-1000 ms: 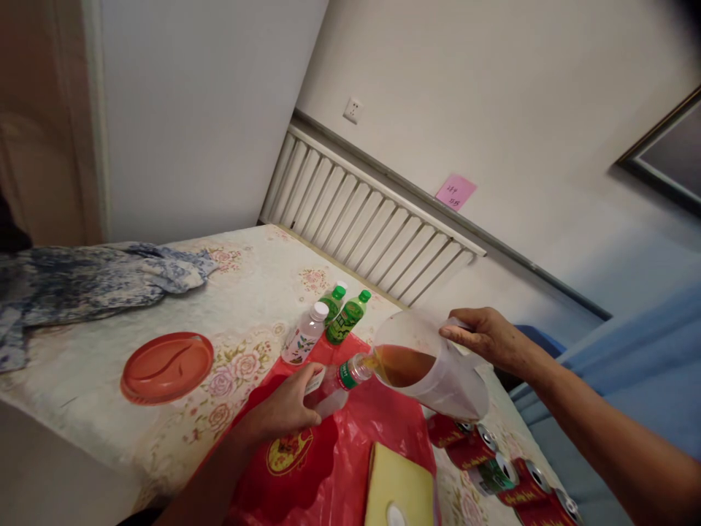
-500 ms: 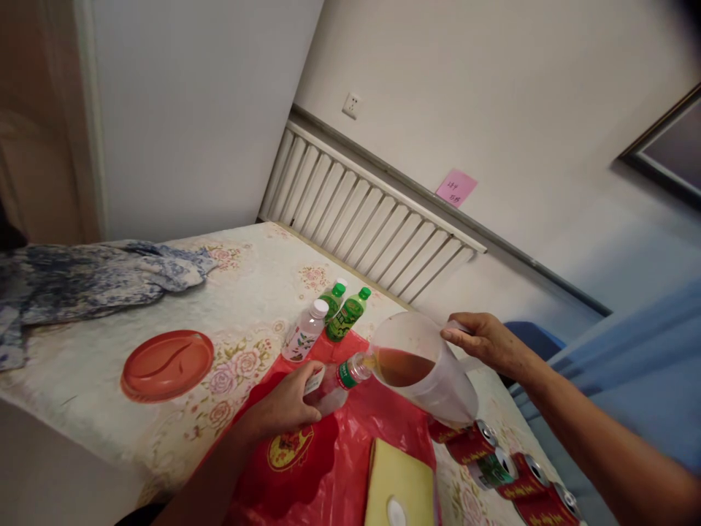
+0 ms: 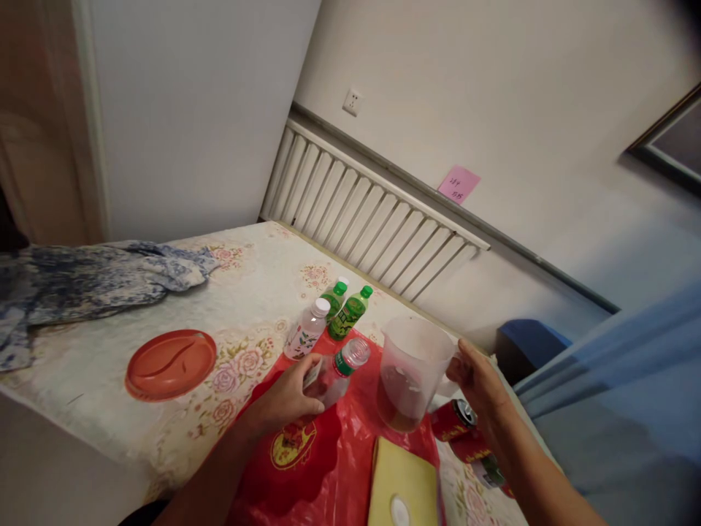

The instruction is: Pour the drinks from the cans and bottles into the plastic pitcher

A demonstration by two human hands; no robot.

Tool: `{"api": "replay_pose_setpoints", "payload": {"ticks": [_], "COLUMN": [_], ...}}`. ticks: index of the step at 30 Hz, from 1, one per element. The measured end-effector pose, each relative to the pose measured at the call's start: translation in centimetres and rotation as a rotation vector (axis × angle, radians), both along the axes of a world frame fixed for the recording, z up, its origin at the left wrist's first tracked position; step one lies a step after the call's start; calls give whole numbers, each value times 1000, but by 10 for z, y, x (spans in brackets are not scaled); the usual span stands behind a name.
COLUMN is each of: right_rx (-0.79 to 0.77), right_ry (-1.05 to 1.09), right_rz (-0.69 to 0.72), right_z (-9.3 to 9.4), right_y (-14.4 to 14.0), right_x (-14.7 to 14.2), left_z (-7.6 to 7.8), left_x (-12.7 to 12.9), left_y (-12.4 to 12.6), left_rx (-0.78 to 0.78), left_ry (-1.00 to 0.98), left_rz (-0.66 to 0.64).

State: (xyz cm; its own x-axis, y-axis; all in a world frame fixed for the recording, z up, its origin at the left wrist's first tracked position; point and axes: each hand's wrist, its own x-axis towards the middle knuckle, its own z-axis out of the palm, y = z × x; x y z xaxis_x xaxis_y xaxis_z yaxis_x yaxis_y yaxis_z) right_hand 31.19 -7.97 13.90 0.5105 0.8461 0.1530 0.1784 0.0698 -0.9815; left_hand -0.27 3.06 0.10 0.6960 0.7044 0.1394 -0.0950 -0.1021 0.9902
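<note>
My left hand (image 3: 293, 394) is closed around a clear plastic bottle (image 3: 344, 361) that has a green band at its neck and an uncapped mouth. To the right, my right hand (image 3: 485, 380) grips the handle of a translucent plastic measuring jug (image 3: 419, 351). Amber-brown liquid lies in the jug's lower part, and the jug stands nearly upright, apart from the bottle. A white-capped bottle (image 3: 304, 332) with a printed label and a green-capped drink bottle (image 3: 350, 313) stand just beyond my left hand. How much liquid the held bottle contains is hard to make out.
A red plastic sheet (image 3: 355, 467) covers part of the floral tablecloth (image 3: 246, 270). On it lies a yellow board-like item (image 3: 405, 478). Several red drink cans (image 3: 454, 420) stand under my right forearm. An orange-red lid (image 3: 171, 365) and patterned cloth (image 3: 115, 281) lie left.
The jug has tipped back from its pouring tilt to nearly upright, and its rim has left the bottle's mouth. My right hand has lowered slightly; the held bottle has turned more upright.
</note>
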Motion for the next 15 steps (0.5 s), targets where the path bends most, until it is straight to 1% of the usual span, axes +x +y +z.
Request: {"api": "replay_pose_setpoints", "payload": {"ticks": [2, 6, 9, 11, 15], "right_rx": [48, 78, 88, 98, 99], "right_ry": [71, 128, 125, 113, 54], "right_rz": [-69, -154, -183, -195, -190], "right_z": [-16, -46, -67, -79, -96], "right_y": [3, 10, 11, 11, 5], "right_x": [-3, -4, -4, -5, -6], "left_z": [0, 0, 0, 1, 3], "left_x": [1, 3, 4, 4, 5], "left_y": [1, 1, 0, -1, -1], "left_rx": [-26, -68, -85, -89, -104], "left_ry": [-72, -125, -142, -125, -98], "left_rz": [-18, -35, -53, -39, -27]}}
